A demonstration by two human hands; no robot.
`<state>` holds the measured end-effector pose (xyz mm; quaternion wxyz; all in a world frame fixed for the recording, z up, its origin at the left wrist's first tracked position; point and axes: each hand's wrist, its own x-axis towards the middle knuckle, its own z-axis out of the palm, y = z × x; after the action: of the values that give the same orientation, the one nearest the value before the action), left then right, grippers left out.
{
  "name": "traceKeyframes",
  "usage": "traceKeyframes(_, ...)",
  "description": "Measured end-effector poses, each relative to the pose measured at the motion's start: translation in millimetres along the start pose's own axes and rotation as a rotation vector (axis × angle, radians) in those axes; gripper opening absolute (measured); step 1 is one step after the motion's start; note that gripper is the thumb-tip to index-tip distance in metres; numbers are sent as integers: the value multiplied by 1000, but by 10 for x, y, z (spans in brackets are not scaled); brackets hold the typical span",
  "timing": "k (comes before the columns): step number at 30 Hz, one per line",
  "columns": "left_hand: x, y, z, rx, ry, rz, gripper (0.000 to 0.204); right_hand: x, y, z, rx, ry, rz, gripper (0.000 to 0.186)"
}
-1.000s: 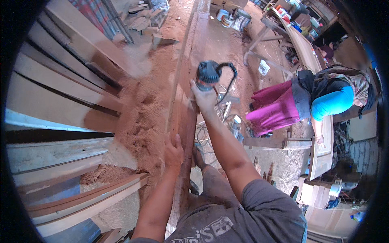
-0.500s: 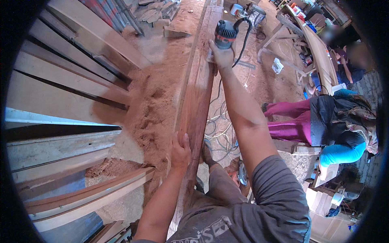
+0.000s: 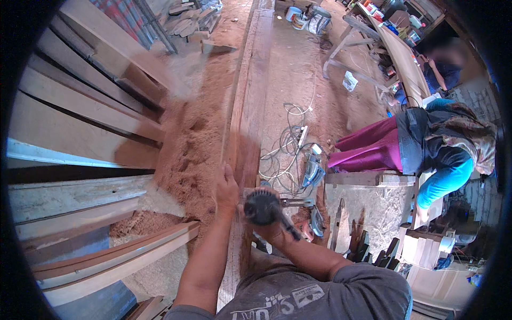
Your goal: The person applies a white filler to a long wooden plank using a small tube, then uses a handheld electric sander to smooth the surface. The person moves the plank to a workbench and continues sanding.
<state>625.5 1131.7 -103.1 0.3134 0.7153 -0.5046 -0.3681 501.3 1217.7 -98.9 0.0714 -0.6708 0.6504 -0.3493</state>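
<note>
A long reddish-brown wooden plank [image 3: 249, 101] runs away from my body. My right hand [image 3: 272, 230] is wrapped round a dark trim router [image 3: 261, 206] with a cord at its top, held at the near part of the plank by its right edge. The router's base and bit are hidden under its body. Against the plank's left edge lies my left hand [image 3: 228, 188], fingers stretched forward and holding no tool; it is beside the router but apart from it.
Sawdust [image 3: 186, 133] heaps left of the plank, beside several leaning boards [image 3: 80, 114]. Tangled cords [image 3: 285, 154] and a blue power tool [image 3: 313, 169] lie to the right. A person in purple trousers [image 3: 368, 144] bends over work there; another sits farther back.
My right hand has drawn the router from the far part of the plank back toward my body. My left hand stays on the left edge, slightly shifted. The view has moved a little.
</note>
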Motion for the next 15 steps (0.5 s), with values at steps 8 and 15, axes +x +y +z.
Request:
traceKeyframes(8,56,-190,105,-148,58,143,57,-53,104,305,177,-44,58,37)
traceKeyframes(15,71,-333,148,-50,-24,108,62,389,95,302,-185,83,-107,38)
